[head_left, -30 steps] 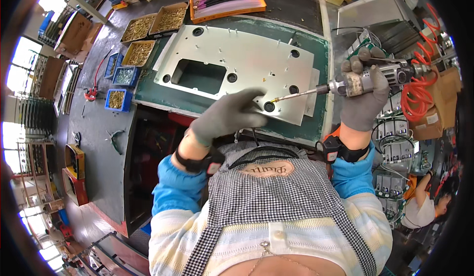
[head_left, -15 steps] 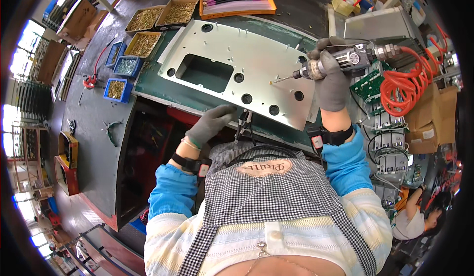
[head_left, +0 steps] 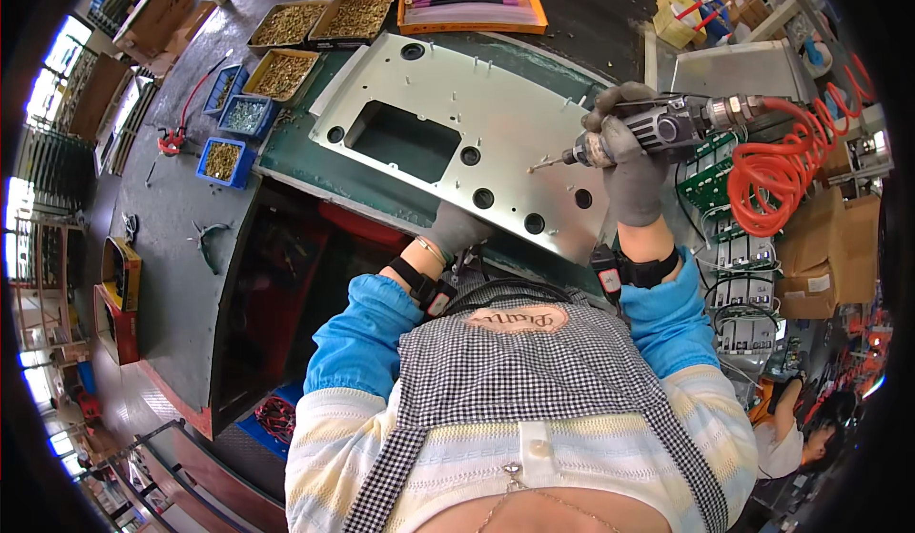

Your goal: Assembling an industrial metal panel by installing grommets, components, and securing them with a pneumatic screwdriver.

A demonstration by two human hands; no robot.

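Observation:
My right hand (head_left: 634,176), in a grey glove, is wrapped round an air-powered driver (head_left: 662,128) with a long thin bit. A small brass-coloured piece shows at the bit's tip, just over or touching the metal panel (head_left: 515,123); which, I cannot tell. The silvery panel has a rectangular cutout, several black-ringed round holes and several upright studs, and lies on a green work surface (head_left: 315,176). My gloved left hand (head_left: 457,230) is at the panel's near edge, its fingers hidden beneath or behind that edge. Dark cables hang near its wrist.
A red coiled hose (head_left: 777,171) runs from the driver. Blue bins (head_left: 226,161) and open boxes (head_left: 286,23) of small metal parts stand at the left; an orange tray (head_left: 477,20) of cables lies at the far side. Green circuit boards (head_left: 705,166) and a cardboard box (head_left: 829,257) are at right.
My left hand has moved right to the panel's near edge, and its fingers have gone out of sight. The driver's bit still points at the panel's right part. The view has shifted slightly.

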